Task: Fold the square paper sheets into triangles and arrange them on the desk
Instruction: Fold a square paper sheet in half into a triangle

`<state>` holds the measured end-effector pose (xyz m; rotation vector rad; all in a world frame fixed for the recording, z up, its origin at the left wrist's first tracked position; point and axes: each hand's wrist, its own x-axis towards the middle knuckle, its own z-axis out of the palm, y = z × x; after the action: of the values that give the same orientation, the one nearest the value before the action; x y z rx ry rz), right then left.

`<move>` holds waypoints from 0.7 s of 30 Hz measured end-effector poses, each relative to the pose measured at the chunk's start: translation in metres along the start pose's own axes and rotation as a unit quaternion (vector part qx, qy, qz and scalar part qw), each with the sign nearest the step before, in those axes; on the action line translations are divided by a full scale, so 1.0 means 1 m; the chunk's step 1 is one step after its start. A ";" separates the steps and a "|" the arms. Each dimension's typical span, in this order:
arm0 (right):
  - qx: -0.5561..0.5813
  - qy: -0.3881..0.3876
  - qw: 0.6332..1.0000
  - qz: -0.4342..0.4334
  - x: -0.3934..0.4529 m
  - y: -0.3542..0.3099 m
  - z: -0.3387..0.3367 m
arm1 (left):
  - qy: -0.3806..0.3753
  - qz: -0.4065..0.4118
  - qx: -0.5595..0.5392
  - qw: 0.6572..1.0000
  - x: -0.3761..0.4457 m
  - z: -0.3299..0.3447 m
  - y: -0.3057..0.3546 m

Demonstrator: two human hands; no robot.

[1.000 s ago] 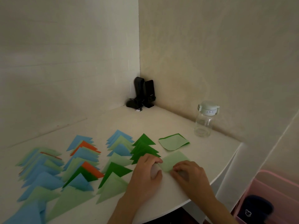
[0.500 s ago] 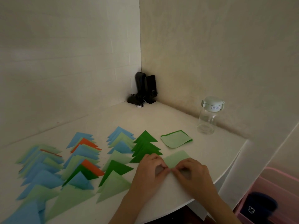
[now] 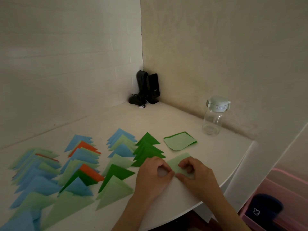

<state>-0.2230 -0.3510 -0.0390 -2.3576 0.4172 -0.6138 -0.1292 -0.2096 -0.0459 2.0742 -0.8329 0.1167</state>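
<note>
Folding: a light green paper sheet [image 3: 179, 164] lies on the white table [image 3: 166, 124], near its front edge, beside the rows of finished triangles [image 3: 148, 150].
Hands: left hand [image 3: 154, 174] and right hand [image 3: 194, 175] both pinch the sheet where their fingertips meet.
Doing it well: likely match corners exactly before pressing the crease flat.
Change: a second ago the hands sat apart; now they meet.
Beyond: spare green squares [image 3: 180, 141], a bottle [image 3: 215, 117].
</note>
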 end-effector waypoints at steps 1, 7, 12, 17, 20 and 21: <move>0.000 -0.015 1.000 0.007 0.001 0.000 -0.002 | -0.001 0.000 -0.006 1.000 0.000 -0.001 0.000; 0.018 -0.078 0.997 0.012 0.005 0.003 -0.012 | -0.014 0.008 -0.044 0.999 -0.001 -0.006 -0.001; 0.009 -0.110 0.993 0.031 0.008 0.006 -0.020 | -0.027 0.009 -0.042 0.999 -0.005 -0.012 -0.003; 0.003 -0.027 0.999 0.029 0.000 0.002 -0.008 | -0.029 0.015 -0.055 0.998 -0.008 -0.015 -0.003; -0.099 -0.004 0.995 -0.021 -0.006 0.003 0.002 | -0.033 0.030 -0.070 0.997 -0.009 -0.016 -0.002; -0.125 -0.007 0.992 -0.031 -0.007 0.004 0.003 | -0.034 0.037 -0.076 0.996 -0.011 -0.017 -0.001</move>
<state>-0.2280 -0.3488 -0.0459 -2.6201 0.4370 -0.6021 -0.1332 -0.1908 -0.0397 1.9135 -0.9322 0.0229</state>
